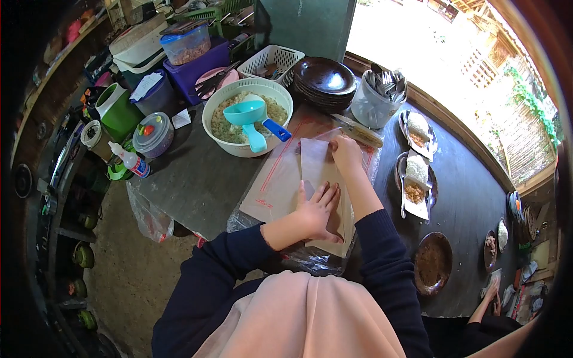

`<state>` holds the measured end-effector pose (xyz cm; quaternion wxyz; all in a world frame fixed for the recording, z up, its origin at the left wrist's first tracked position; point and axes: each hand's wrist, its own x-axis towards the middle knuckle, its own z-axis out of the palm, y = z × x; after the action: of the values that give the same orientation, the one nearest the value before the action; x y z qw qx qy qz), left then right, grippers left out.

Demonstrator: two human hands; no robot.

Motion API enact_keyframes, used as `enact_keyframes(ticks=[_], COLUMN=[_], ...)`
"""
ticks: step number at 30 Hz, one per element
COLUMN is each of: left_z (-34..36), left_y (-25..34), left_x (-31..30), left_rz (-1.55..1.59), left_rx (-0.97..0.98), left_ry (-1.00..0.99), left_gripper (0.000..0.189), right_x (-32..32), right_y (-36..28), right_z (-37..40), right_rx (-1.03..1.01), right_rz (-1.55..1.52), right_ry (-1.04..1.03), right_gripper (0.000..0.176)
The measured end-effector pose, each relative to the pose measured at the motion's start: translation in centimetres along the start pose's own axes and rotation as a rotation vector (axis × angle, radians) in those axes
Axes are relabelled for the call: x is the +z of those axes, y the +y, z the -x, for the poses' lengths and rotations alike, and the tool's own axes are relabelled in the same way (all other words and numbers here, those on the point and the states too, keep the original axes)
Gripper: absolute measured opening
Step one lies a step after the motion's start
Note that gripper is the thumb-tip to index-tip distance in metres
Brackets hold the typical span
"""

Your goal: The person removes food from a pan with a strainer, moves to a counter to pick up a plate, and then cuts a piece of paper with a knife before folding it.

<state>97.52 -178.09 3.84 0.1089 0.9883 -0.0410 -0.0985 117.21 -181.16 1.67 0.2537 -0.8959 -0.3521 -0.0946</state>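
1. At the middle of the grey tabletop (pixel 191 176), a thin rectangular brown paper sheet (pixel 319 170) lies on top of a stack of similar sheets in a crinkled clear plastic wrapper (pixel 304 259).
2. The left hand (pixel 317 210) lies flat on the sheet's 6 o'clock end, its grip apart, fingers spread, holding nothing.
3. The right hand (pixel 346 152) is at the 12 o'clock edge, and its grip looks pinched together on that edge.
4. If that edge is pulled against the pressing palm, the thin paper could crease or tear, or two sheets could lift together.
5. The wrapper overhangs the tabletop's 6 o'clock edge, so the slick plastic could let the stack slide off.
6. At 10 o'clock, just beside the stack, stands a round white plastic bowl of mixed rice (pixel 239 146) with turquoise plastic scoops (pixel 248 112) in it. Their handles jut toward the paper, and a passing wrist could catch one and scatter grains.
7. At 3 o'clock, a dark round plate of white rice on paper (pixel 416 173) sits near the right forearm, where an elbow could nudge it.
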Motion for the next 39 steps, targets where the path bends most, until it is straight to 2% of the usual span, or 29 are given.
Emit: enact_keyframes(ticks=[2,5,7,8,10,11,13,14,16,20,22,32,39], left_z=[0.0,-0.2,-1.0,-1.3,-2.0,-2.3,-2.5,-2.6,-2.7,-2.9,-2.4,-3.0,-3.1], left_y=[-0.2,-0.4,-0.9,-1.3,-1.8,-2.0,-2.3,-2.5,-2.8,-3.1,-2.6,-3.1,-3.2], left_x=[0.2,-0.5,-0.9,-0.8,-0.5,-0.2,0.0,0.2,0.5,0.3,0.3,0.3,-0.1], left_rz=[-0.019,-0.048,0.030,0.029,0.013,0.017,0.074,0.076,0.076,0.109,0.098,0.106,0.109], left_rx=[0.006,0.022,0.007,0.008,0.027,0.029,-0.005,-0.003,-0.071,-0.084,-0.104,-0.080,-0.080], left_ry=[0.012,0.086,0.102,0.104,0.135,0.138,0.184,0.186,0.269,0.238,0.141,0.175,0.172], left_gripper=[0.128,0.118,0.103,0.103,0.092,0.092,0.096,0.096,0.105,0.116,0.120,0.121,0.123], right_x=[0.4,1.0,0.6,0.4,-0.8,-0.7,-0.2,0.0,-0.3,-0.4,0.2,1.4,1.3], right_y=[0.2,1.4,1.6,1.8,1.8,2.2,2.9,3.2,2.6,1.7,2.1,2.6,1.3], right_z=[0.0,0.1,0.2,0.5,1.1,1.4,2.0,2.2,2.6,2.6,3.0,0.4,0.2], right_rx=[0.015,-0.014,0.145,0.144,0.294,0.293,0.052,0.052,-0.100,-0.101,-0.104,-0.082,-0.025], right_rz=[-0.017,-0.055,-0.320,-0.320,-0.727,-0.722,-0.607,-0.603,-0.387,-0.352,-0.331,-0.283,-0.120], right_ry=[0.024,0.115,-0.019,-0.016,-0.110,-0.110,-0.114,-0.113,0.002,0.031,0.047,0.075,0.095], right_gripper=[0.010,0.008,0.011,0.011,0.016,0.016,0.017,0.017,0.015,0.015,0.016,0.016,0.010])
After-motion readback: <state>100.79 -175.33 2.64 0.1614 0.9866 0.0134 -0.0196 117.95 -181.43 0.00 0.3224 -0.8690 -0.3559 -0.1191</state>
